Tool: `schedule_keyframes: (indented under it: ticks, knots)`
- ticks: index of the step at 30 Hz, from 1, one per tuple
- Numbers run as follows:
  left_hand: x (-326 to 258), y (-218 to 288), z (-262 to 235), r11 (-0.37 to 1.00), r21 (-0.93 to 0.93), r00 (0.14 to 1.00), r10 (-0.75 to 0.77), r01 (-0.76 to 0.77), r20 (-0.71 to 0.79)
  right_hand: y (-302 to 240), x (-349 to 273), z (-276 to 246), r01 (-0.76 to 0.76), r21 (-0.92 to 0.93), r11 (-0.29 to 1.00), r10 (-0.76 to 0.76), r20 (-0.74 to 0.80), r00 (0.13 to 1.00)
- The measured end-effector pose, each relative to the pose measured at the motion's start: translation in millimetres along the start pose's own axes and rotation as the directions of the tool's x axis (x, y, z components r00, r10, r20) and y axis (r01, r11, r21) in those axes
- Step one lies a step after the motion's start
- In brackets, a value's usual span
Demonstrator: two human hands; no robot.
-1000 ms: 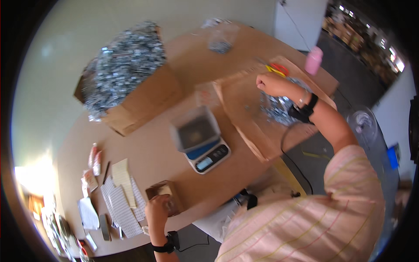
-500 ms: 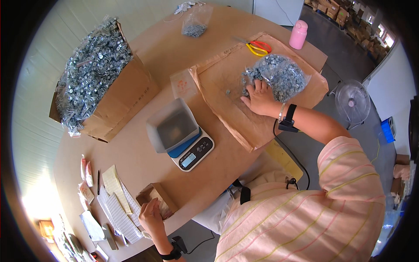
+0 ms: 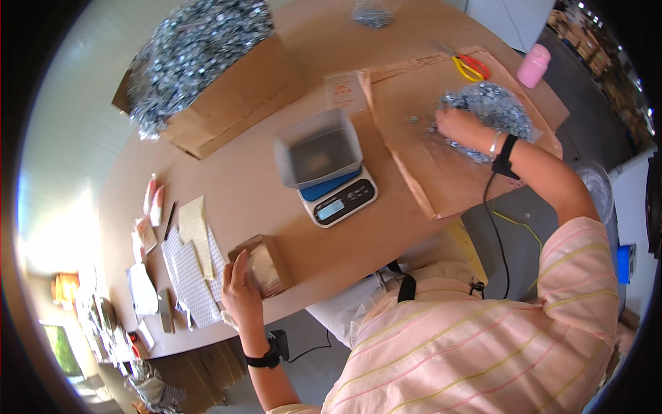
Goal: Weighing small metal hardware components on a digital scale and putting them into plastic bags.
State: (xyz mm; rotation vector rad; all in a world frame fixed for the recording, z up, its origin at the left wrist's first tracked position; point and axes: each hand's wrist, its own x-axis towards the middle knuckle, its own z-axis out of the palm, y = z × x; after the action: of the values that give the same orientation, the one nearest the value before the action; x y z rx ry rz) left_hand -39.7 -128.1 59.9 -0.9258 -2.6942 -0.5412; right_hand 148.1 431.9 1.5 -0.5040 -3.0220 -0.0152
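Observation:
A small open cardboard box (image 3: 281, 268) stands at the table's near edge, with pale plastic bags inside. My left hand (image 3: 241, 293) grips its left wall, fingers bent along the rim. Farther right, my right hand (image 3: 460, 128) is at the left edge of a heap of small metal fasteners (image 3: 496, 103), partly in a clear plastic bag. Its fingers are curled together and turned down; what they hold, if anything, is hidden. A few loose fasteners (image 3: 414, 119) lie beside it on a brown paper sheet (image 3: 400, 83). Between my hands, a grey plastic tray (image 3: 319, 148) sits on a digital scale (image 3: 343, 204).
A large carton (image 3: 231, 93) heaped with metal fasteners stands far left. Yellow-and-red scissors (image 3: 472, 67) and a pink bottle (image 3: 534, 66) are at the far right. Paper sheets (image 3: 185, 269) and a pen (image 3: 169, 221) lie left of the small box.
My view has shifted, so the table's things appear farther right and higher. My right fingers, spread on the fasteners before, are now curled together. My left fingers have moved from over the box's opening to its wall.

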Motion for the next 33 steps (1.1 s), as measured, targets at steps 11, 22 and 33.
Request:
schedule_keyframes:
  ticks: [11,22,33]
  knots:
    - [-7,0,-17,0.995,-0.090,0.992,0.025,-0.036,-0.122,-157,109,-122,-0.050,0.810,0.584,-0.153,0.170,0.974]
    - [-9,50,-23,0.979,-0.202,0.989,-0.038,0.008,-0.143,-230,140,-54,0.401,0.409,0.820,-0.375,-0.146,0.916]
    - [-15,96,9,0.898,-0.435,0.997,-0.075,0.057,-0.025,-213,141,-76,-0.532,-0.103,-0.841,-0.505,0.503,0.701]
